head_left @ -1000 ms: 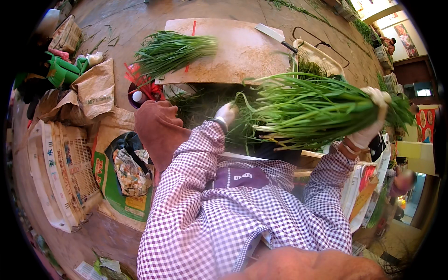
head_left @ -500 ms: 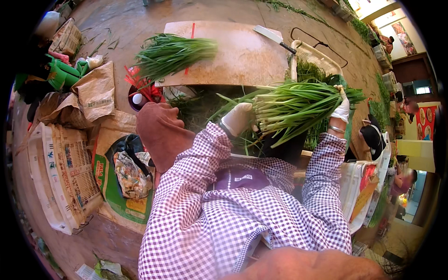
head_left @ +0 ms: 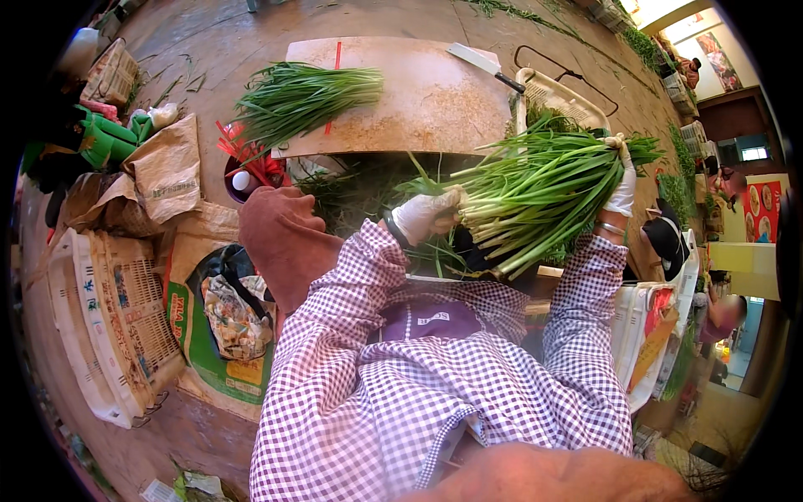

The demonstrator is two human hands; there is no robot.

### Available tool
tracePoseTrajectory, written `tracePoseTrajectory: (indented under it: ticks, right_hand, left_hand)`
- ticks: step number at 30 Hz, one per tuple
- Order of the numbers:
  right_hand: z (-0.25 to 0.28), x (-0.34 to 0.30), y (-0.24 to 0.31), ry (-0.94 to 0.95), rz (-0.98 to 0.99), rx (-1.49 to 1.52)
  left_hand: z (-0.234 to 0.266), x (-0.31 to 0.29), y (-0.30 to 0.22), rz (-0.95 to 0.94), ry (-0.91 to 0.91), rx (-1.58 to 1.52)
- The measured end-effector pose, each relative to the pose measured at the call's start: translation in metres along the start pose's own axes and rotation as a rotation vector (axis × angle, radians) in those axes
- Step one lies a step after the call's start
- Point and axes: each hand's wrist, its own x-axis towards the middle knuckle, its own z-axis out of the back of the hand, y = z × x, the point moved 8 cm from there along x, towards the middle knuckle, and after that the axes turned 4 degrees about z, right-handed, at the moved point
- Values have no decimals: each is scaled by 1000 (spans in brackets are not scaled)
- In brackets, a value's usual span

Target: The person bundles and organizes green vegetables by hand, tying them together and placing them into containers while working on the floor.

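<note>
A thick bunch of garlic chives (head_left: 531,197) spans the space between my two hands, its pale root ends to the left and green tips to the right. My right hand (head_left: 621,177), in a white glove, is closed around the leafy end. My left hand (head_left: 428,214), gloved too, has its fingers pinched together at the pale ends; exactly which stems it grips is partly hidden. Another bunch of garlic chives (head_left: 314,96) lies on a pale board (head_left: 401,117) beyond my hands. A knife (head_left: 485,64) with a black handle rests at the board's far right.
Right of the board stands a cream plastic basket (head_left: 569,96) with greens. Red ties fill a dark bucket (head_left: 230,180) at the board's left. White crates (head_left: 100,318) and sacks (head_left: 167,167) lie farther left. A brown cloth-covered form (head_left: 284,234) is beside my left arm.
My left hand has closed in on the pale stem ends. The bunch has spread and tipped slightly down, and my right hand has shifted a little to the right with it.
</note>
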Motion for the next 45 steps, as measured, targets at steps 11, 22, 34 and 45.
tracePoseTrajectory:
  ticks: [11,22,34,45]
  right_hand:
    - [-59,-20,5,110,191,36]
    - [-80,-37,22,124,276,102]
    - [-100,-42,20,255,271,89]
    - [-96,-33,-14,144,218,94]
  left_hand:
    - [14,-9,-7,-75,187,-192]
    - [95,-21,0,-37,-106,87]
    - [48,-51,-27,346,-475,1750]
    - [27,-8,-54,-343,-508,609]
